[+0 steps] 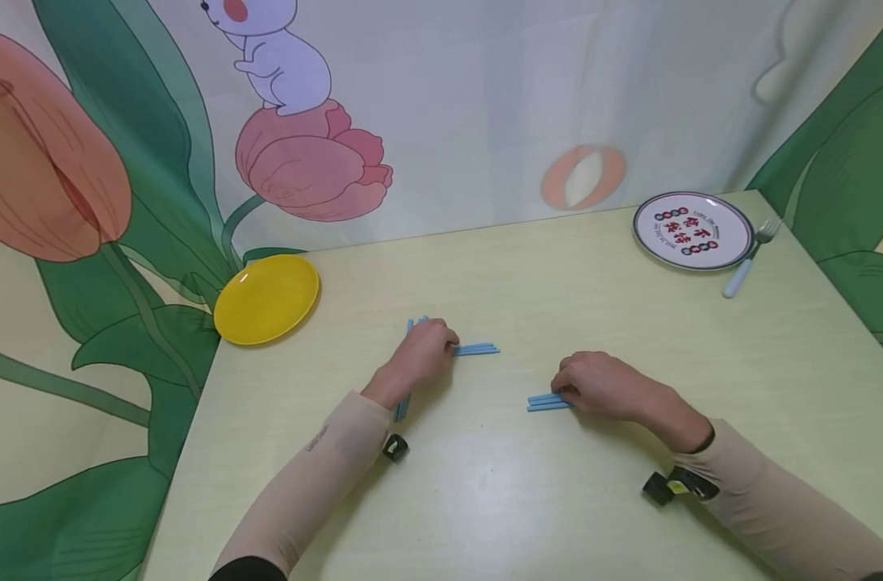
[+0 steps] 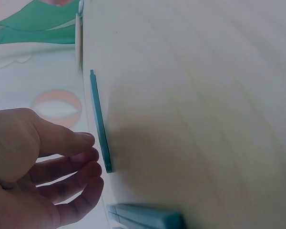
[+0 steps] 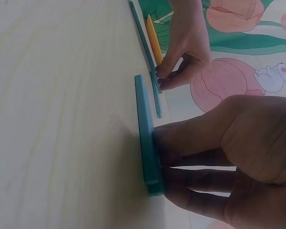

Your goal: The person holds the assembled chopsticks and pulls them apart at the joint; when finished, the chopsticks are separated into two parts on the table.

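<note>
Several blue sticks lie in small groups on the table. My left hand (image 1: 423, 353), fingers bent, hovers at the near end of one group of sticks (image 1: 476, 349); in the left wrist view, a narrow gap shows between its fingertips and a stick (image 2: 100, 121). Under that hand and wrist passes a second group of sticks (image 1: 401, 407), partly hidden. My right hand (image 1: 604, 386) pinches a third group of sticks (image 1: 546, 402), whose left ends stick out past the thumb. From the right wrist view, thumb and fingertips meet the sticks (image 3: 145, 133) along one side.
A yellow plate (image 1: 267, 300) sits at the table's left back corner. Toward the right back are a white printed plate (image 1: 692, 258) and a fork (image 1: 739, 274) leaning at its rim. A patterned curtain (image 1: 470, 121) hangs behind the table (image 1: 485, 500).
</note>
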### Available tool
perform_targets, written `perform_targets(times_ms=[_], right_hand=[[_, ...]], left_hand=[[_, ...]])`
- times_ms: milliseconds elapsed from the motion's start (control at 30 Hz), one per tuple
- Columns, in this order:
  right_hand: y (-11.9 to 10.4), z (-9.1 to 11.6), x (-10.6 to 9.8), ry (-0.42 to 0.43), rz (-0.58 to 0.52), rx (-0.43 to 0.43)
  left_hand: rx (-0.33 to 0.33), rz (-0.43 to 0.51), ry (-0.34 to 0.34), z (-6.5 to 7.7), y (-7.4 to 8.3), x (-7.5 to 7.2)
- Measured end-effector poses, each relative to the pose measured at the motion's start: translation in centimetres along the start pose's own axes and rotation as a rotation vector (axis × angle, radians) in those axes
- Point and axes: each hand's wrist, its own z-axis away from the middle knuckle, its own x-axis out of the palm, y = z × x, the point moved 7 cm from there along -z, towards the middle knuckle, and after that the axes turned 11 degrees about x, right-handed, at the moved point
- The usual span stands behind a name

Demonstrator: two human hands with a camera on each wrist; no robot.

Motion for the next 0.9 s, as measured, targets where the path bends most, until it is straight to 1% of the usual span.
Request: perform_targets(times_ms=[100, 333, 500, 600, 900], right_hand=[[0.0, 0.0, 0.0, -0.003, 0.004, 0.0], [0.0, 0.1, 0.1, 0.013, 0.015, -0.006], [-0.1, 0.1, 0.0, 0.016, 0.006, -0.013], [0.0, 0.0, 0.0, 0.006, 0.003, -0.003], [0.2, 0.0, 0.1, -0.017, -0.003, 0.011]], left_hand=[[-0.007, 0.007, 0.009, 0.4, -0.1, -0.1], [-0.018, -0.022, 0.059, 1.9, -0.3, -0.8], [-0.055, -0.022, 0.084, 3.0, -0.7, -1.1], [-0.081, -0.011, 0.099, 3.6, -0.9, -1.3], [-0.109, -0.01, 0.161, 5.0, -0.7, -1.7]])
